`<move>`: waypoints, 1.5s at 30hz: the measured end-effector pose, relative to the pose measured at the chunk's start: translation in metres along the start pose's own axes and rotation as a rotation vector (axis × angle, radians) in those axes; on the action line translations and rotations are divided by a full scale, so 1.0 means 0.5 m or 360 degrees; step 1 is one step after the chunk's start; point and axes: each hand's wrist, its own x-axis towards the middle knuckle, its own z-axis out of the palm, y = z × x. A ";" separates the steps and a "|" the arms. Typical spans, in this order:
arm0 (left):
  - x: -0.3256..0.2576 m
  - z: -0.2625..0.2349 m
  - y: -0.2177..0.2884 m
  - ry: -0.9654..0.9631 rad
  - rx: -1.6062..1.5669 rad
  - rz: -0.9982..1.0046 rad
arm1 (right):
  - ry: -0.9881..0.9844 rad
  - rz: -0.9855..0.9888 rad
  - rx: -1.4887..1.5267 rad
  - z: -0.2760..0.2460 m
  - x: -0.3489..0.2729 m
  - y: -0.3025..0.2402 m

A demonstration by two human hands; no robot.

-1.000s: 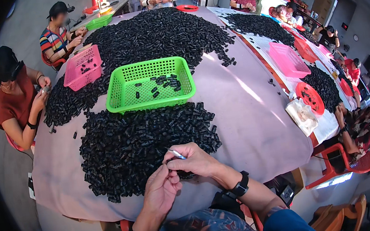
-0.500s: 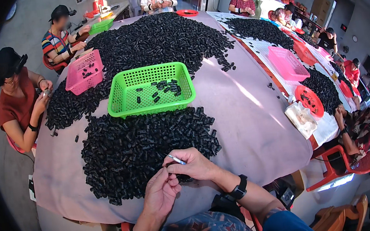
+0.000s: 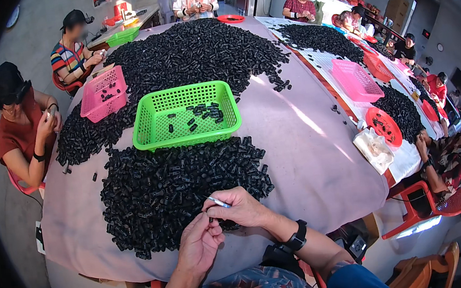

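Over the near edge of a heap of small black cylindrical parts, my two hands meet at the fingertips. My right hand is closed round a slim, pen-like tool with a pale blue-and-white shaft, its thin tip pointing up and left. My left hand pinches at the fingertips just below the tool; a dark bit shows there, but the fingers mostly hide it. Beyond the heap stands a green perforated basket with several of the same black parts lying loose inside.
A pink basket stands further left beside a bigger black heap. Co-workers sit round this table and a second one to the right. That table bears another pink basket, a red plate and a whitish tray.
My hands keep almost the same hold, with only a slight shift of the fingers and tool. The view has moved a little. The co-worker at near left has raised their hands slightly.
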 end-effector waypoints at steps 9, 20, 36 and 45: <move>0.003 0.006 0.008 -0.0047 -0.0016 -0.0066 | 0.0045 -0.0113 -0.0298 -0.007 -0.002 0.002; -0.003 -0.002 0.006 -0.0049 -0.0024 -0.0043 | 0.0005 -0.0142 -0.0313 -0.002 -0.004 0.007; 0.011 -0.003 0.010 -0.0067 -0.0081 0.0043 | 0.0233 -0.0035 -0.0160 -0.008 0.001 -0.006; 0.007 -0.016 0.021 0.0012 -0.0142 0.0184 | 0.0044 -0.0263 -0.0802 0.007 -0.001 -0.016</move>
